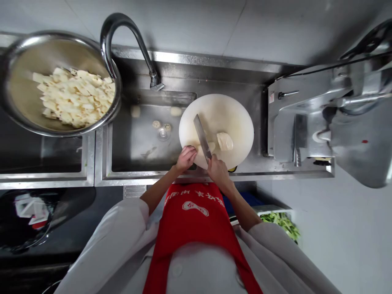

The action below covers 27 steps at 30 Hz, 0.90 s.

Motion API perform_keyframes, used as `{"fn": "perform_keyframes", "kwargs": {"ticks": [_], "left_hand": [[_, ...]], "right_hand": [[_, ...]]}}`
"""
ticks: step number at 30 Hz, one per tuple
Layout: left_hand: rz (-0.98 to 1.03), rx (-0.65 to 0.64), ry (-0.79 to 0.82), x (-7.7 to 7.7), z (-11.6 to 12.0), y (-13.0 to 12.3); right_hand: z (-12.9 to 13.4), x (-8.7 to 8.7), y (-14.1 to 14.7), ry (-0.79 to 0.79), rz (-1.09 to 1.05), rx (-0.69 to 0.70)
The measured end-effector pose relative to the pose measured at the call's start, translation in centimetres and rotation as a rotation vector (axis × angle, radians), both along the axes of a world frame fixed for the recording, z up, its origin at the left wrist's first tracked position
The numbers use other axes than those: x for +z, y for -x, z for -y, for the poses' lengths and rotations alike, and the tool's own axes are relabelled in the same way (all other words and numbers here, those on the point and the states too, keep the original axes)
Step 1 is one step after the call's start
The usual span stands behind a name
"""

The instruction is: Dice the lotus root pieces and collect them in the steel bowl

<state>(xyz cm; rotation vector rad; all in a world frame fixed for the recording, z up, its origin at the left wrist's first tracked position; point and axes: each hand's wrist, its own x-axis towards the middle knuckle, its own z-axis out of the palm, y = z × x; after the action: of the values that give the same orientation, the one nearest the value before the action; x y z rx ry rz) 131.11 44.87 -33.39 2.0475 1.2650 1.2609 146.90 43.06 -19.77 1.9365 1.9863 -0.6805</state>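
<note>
A round white cutting board (241, 122) lies over the right part of the sink. My right hand (218, 169) is closed round the handle of a cleaver (200, 132), whose blade points up and to the left across the board. Under and beside the blade lies a pale piece of lotus root (211, 146). At the board's lower left edge, my left hand (186, 158) has its fingers bent together against the left end of that piece. Another pale chunk (225, 141) sits on the board, right of the blade.
A steel bowl (24, 90) of cut pale pieces stands at the left, beneath a curved faucet (122, 18). Several pale root pieces lie in the sink (131, 143). A metal slicing machine (281, 116) and a second cleaver (300, 130) are at the right.
</note>
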Motion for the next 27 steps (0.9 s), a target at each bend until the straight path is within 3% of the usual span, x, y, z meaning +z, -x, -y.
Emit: {"fn": "perform_keyframes", "kwargs": {"ticks": [2,6,9,11,13,15,16,17,19,20,22,24,27], "left_hand": [[-0.001,0.040,-0.005,-0.2,0.1,0.0],[-0.035,-0.082,0.022,-0.8,0.0,-0.8],[-0.040,-0.098,0.014,0.2,0.1,-0.9],[0.013,-0.037,-0.033,2.4,-0.1,-0.1],[0.103,0.138,-0.089,5.9,-1.4,0.7],[0.172,0.318,-0.132,10.0,-4.0,0.6],[0.178,0.335,-0.141,11.9,-5.8,0.0],[0.146,0.271,-0.133,13.4,-7.6,-1.2],[-0.045,-0.040,-0.078,14.9,-10.9,-4.5],[-0.169,-0.213,-0.036,14.7,-12.2,-6.5],[-0.364,-0.457,0.046,13.1,-13.9,-10.2],[-0.494,-0.582,0.118,10.4,-14.7,-12.7],[-0.654,-0.658,0.200,7.2,-15.4,-14.0]], "right_hand": [[0.2,-0.2,0.3,-0.018,-0.010,-0.007],[-0.3,-1.4,1.4,0.024,-0.041,-0.023],[-1.0,-0.8,1.0,-0.019,-0.069,0.003],[-1.1,0.5,0.0,-0.078,-0.073,-0.005],[-0.7,1.8,-1.1,-0.126,-0.054,-0.029],[0.2,2.4,-1.7,-0.114,-0.046,-0.008],[0.7,2.3,-1.8,-0.087,-0.057,0.023],[1.2,2.0,-1.8,-0.048,-0.074,0.060],[2.1,0.7,-1.3,0.015,-0.112,0.125],[2.5,0.0,-1.0,0.031,-0.124,0.144],[2.9,-1.2,-0.6,0.031,-0.136,0.159],[3.0,-2.0,-0.6,0.017,-0.133,0.148],[2.9,-2.4,-1.2,0.003,-0.152,0.134]]}}
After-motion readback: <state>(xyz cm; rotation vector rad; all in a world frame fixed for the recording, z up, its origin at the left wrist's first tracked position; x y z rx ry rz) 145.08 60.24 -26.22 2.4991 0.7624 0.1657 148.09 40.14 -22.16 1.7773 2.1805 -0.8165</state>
